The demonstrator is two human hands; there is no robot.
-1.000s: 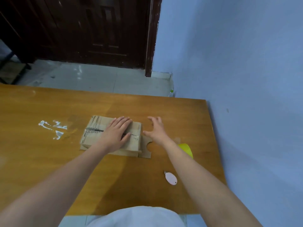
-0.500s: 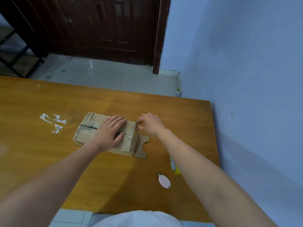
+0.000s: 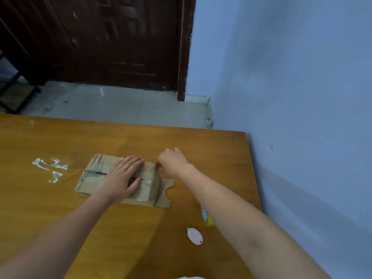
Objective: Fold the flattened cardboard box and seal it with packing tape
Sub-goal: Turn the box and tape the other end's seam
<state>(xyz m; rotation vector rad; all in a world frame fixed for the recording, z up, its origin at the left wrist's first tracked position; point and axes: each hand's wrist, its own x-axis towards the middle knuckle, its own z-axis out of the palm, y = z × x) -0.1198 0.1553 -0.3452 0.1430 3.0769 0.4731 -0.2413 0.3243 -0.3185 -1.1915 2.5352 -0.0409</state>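
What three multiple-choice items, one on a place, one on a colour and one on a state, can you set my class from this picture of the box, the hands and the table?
1. Where does the left hand lie?
A. flat on top of the box
B. on the floor
C. on the pink tool

2. What colour is the small oval tool on the table?
A. green
B. pink
C. black

3. How does the flap at the box's right end stand?
A. folded up and taped
C. torn off
B. lying flat on the table

Answers: 1 A, its straight fingers rest over the box's taped seam; 2 B, it shows pale pink against the wood; 3 B, the notched flap lies flat beside the box, near the right hand.
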